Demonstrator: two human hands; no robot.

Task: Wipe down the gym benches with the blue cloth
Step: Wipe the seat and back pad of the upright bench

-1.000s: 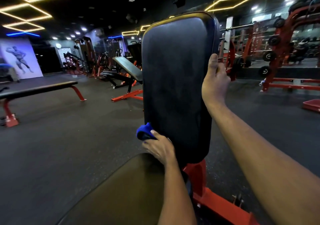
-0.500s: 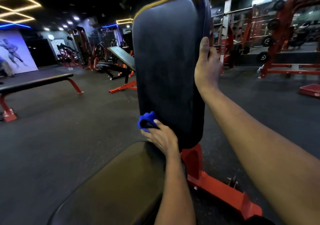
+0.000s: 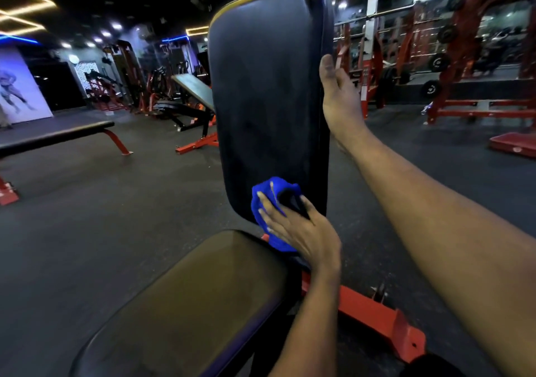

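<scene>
blue cloth point(image 3: 271, 194) now on the lower front of the backrest pad point(image 3: 266, 86), off its left edge | left grip point(image 3: 298, 231) flattens, straight fingers pressing it | right grip point(image 3: 339, 95) clasps the pad's right edge — wiping underway, upper face likely to do

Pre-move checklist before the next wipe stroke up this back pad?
1. Contact of blue cloth with back pad: ok.
2. left hand pressing flat on the cloth: ok.
3. right hand gripping the pad's right edge to brace it: ok.
4. Upper pad face free of obstructions: ok.
5. seat pad already wiped: cannot tell.
6. Cloth clean enough: cannot tell.
</scene>
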